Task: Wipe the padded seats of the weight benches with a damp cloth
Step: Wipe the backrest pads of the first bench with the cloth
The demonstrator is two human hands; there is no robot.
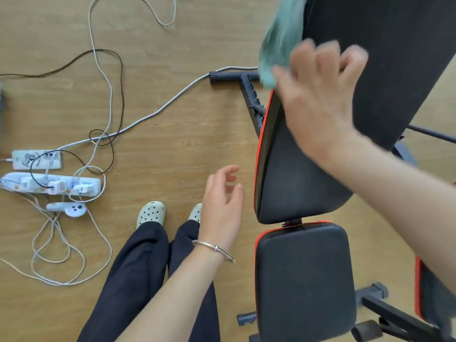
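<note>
A weight bench with black pads and red trim stands at the right: its seat pad point(306, 280) is nearest me and its back pad point(293, 183) lies beyond it. A larger black pad point(399, 53) fills the upper right. My right hand point(320, 99) is blurred above the back pad, fingers loosely curled. A blurred teal cloth point(281, 38) hangs at its thumb side, touching or overlapping the thumb; the blur hides whether the hand grips it. My left hand point(222, 208), with a silver bracelet on the wrist, hovers with relaxed fingers left of the bench and holds nothing.
On the wooden floor at the left lie two white power strips point(51, 183), a white controller point(71, 208) and several tangled cables point(108, 99). My feet in pale clogs point(150, 213) stand beside the bench. The bench's black frame bar point(232, 76) and foot point(385, 307) stick out.
</note>
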